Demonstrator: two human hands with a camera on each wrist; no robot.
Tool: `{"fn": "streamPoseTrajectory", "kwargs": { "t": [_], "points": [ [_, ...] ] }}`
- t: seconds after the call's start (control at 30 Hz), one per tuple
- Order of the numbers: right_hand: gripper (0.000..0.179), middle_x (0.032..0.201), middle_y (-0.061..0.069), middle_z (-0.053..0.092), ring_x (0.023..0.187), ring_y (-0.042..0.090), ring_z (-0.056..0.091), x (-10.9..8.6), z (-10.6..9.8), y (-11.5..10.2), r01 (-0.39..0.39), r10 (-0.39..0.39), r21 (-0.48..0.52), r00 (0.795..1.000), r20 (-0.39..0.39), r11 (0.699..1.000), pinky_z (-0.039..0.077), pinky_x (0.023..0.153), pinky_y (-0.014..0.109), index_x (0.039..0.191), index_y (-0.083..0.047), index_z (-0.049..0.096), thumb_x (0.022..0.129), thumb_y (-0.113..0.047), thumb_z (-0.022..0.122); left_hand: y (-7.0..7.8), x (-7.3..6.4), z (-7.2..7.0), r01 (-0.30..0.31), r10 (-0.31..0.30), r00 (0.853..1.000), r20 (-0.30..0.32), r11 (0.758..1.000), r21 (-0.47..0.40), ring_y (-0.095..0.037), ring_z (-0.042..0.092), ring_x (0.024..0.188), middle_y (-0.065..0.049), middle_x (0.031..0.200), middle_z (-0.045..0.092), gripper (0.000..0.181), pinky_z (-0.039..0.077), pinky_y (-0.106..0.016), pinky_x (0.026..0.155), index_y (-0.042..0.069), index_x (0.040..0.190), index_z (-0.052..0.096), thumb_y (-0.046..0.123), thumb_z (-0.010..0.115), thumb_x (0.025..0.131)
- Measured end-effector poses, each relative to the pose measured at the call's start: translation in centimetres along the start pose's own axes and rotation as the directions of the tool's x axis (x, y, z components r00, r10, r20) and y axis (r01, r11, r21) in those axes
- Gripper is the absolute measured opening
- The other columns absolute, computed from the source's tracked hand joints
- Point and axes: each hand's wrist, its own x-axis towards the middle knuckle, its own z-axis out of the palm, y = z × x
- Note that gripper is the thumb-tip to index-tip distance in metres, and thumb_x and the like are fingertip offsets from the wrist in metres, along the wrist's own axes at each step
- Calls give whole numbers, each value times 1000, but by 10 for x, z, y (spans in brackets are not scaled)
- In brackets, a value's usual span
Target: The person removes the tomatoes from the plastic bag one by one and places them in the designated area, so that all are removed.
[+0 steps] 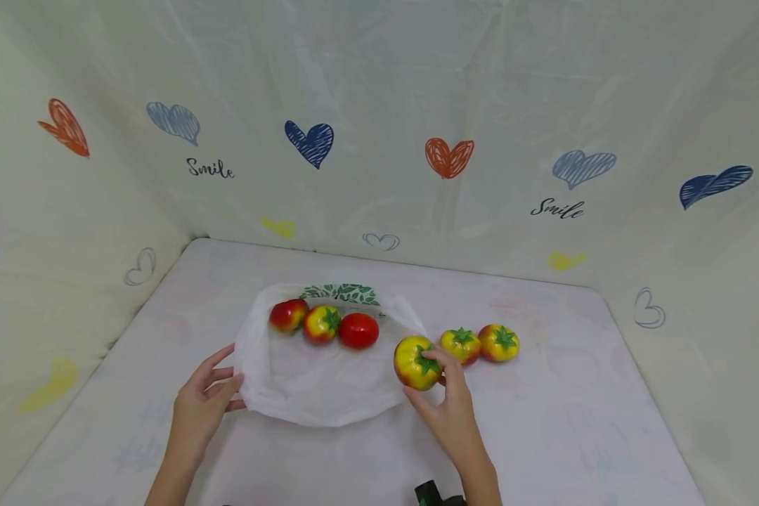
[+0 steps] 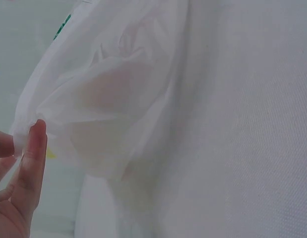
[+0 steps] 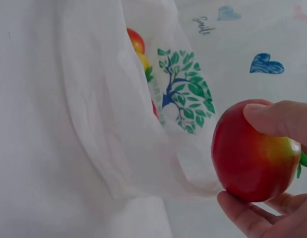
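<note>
A white plastic bag [image 1: 329,393] lies with its mouth spread wide, a green tree print [image 3: 185,89] on it. Inside are a red-and-yellow tomato [image 1: 289,315], a second one with a green leafy top [image 1: 320,324], and a plain red one [image 1: 358,331]. My left hand [image 1: 201,400] pinches the bag's left rim between thumb and fingers. At the bag's right rim, my right hand [image 1: 444,400] holds another red-and-yellow tomato [image 3: 252,153] by its sides, its green top facing up. The right wrist view shows that tomato's red underside.
Two more red-and-yellow tomatoes [image 1: 460,346] sit side by side on the white-covered table [image 1: 575,407], just beyond my right hand. A pale curtain [image 1: 367,91] with printed hearts hangs around the table's back and sides. A black object [image 1: 436,494] shows at the bottom edge.
</note>
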Motion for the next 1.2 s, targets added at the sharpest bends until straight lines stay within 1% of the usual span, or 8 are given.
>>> {"fn": "streamPoseTrajectory", "kwargs": {
  "t": [0.3, 0.47, 0.63, 0.8, 0.87, 0.93, 1.03, 1.2],
  "points": [
    [54, 136, 11, 42, 124, 27, 44, 1, -16, 14, -17, 9, -79, 996, -93, 997, 50, 90, 43, 121, -11, 49, 74, -8, 77, -1, 1, 0, -21, 21, 1000, 1, 1000, -11, -9, 67, 80, -6, 112, 58, 54, 58, -28, 60, 43, 134, 43, 41, 65, 85],
    [54, 136, 12, 43, 123, 26, 46, 1, -25, 26, -58, 39, -125, 989, -146, 990, 47, 91, 25, 121, -10, 50, 75, -9, 77, -1, 2, 1, -21, 21, 1000, 0, 1000, -10, -9, 68, 80, -6, 112, 59, 54, 58, -28, 61, 43, 134, 43, 40, 65, 85],
    [55, 134, 12, 43, 121, 26, 45, 0, -34, 40, -97, 70, -135, 978, -197, 986, 34, 87, 5, 123, -9, 49, 75, -6, 76, 0, 2, 2, -12, 12, 1000, 0, 1000, 2, -9, 68, 80, -6, 112, 59, 54, 58, -28, 61, 44, 134, 43, 39, 65, 85],
    [54, 131, 14, 43, 119, 26, 45, -2, -44, 53, -140, 108, -128, 967, -229, 982, 30, 83, -2, 123, -6, 48, 76, -4, 75, 2, 1, 2, -10, 10, 1000, 2, 1000, 7, -9, 68, 80, -6, 113, 59, 54, 58, -28, 61, 44, 134, 42, 41, 65, 85],
    [53, 131, 15, 42, 119, 28, 44, -3, -47, 57, -167, 133, -133, 963, -236, 977, 42, 88, 9, 124, -6, 48, 77, -5, 74, 1, 2, 2, -12, 12, 1000, 1, 1000, 2, -9, 68, 80, -6, 112, 59, 54, 58, -28, 61, 44, 134, 43, 40, 65, 85],
    [53, 132, 16, 41, 120, 29, 43, -5, -50, 60, -190, 155, -131, 958, -240, 973, 49, 91, 28, 124, -5, 47, 78, -5, 73, 1, 2, 1, -17, 17, 1000, 0, 1000, -10, -9, 68, 80, -6, 112, 59, 54, 58, -29, 61, 43, 134, 44, 39, 66, 85],
    [53, 133, 19, 40, 120, 33, 42, -6, -52, 66, -199, 163, -123, 954, -250, 972, 47, 90, 56, 124, -4, 46, 78, -3, 72, 0, 2, 1, -21, 21, 1000, 3, 1000, -11, -9, 68, 80, -6, 112, 59, 54, 58, -28, 61, 43, 134, 44, 39, 65, 85],
    [53, 134, 22, 37, 122, 38, 40, -9, -55, 75, -219, 188, -104, 949, -251, 970, 44, 90, 61, 124, -3, 45, 78, -1, 71, -1, 2, 1, -6, 6, 1000, 1, 1000, 2, -9, 68, 80, -6, 112, 59, 54, 58, -28, 61, 44, 134, 43, 41, 65, 85]
  ]
}}
